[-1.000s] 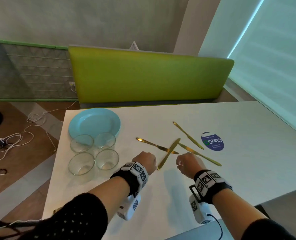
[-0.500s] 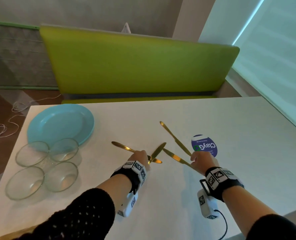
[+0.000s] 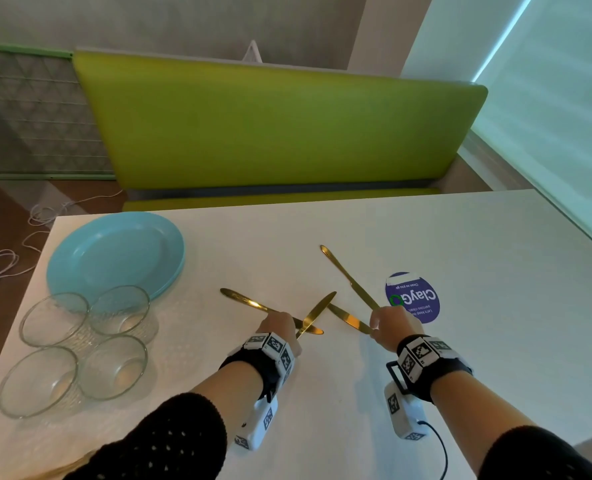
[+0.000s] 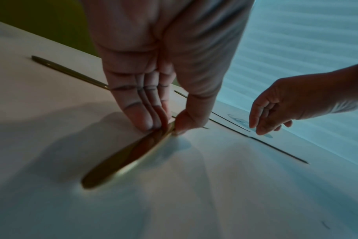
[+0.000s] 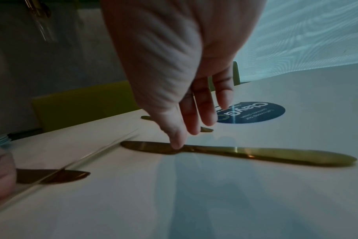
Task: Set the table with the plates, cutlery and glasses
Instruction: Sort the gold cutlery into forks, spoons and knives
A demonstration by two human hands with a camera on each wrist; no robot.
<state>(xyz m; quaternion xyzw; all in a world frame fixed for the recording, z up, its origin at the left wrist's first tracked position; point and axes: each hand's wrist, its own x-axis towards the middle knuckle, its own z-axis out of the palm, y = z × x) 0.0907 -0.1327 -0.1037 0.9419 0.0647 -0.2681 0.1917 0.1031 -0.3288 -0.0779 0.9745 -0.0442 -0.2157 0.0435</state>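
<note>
Several gold knives lie crossed on the white table (image 3: 495, 271). My left hand (image 3: 280, 327) (image 4: 171, 127) pinches one knife (image 3: 317, 313) (image 4: 123, 165) between thumb and fingers, and its blade tilts up over a second knife (image 3: 242, 299). My right hand (image 3: 381, 323) (image 5: 185, 139) hovers over a third knife (image 3: 348, 320) (image 5: 255, 153), which lies flat. The thumb tip touches it and the fingers are straight above it. A fourth knife (image 3: 343, 275) lies just beyond. Stacked light-blue plates (image 3: 114, 251) and several glass bowls (image 3: 118, 308) stand at the left.
A round blue sticker (image 3: 412, 297) is stuck to the table right of the knives. A green bench (image 3: 270, 133) runs along the far edge. Cables (image 3: 3, 258) lie on the floor to the left. A window blind (image 3: 547, 116) is on the right.
Both hands have moved forward onto the knives. The left hand has taken hold of one knife and tilted it. The right hand has come down on the knife beside the sticker.
</note>
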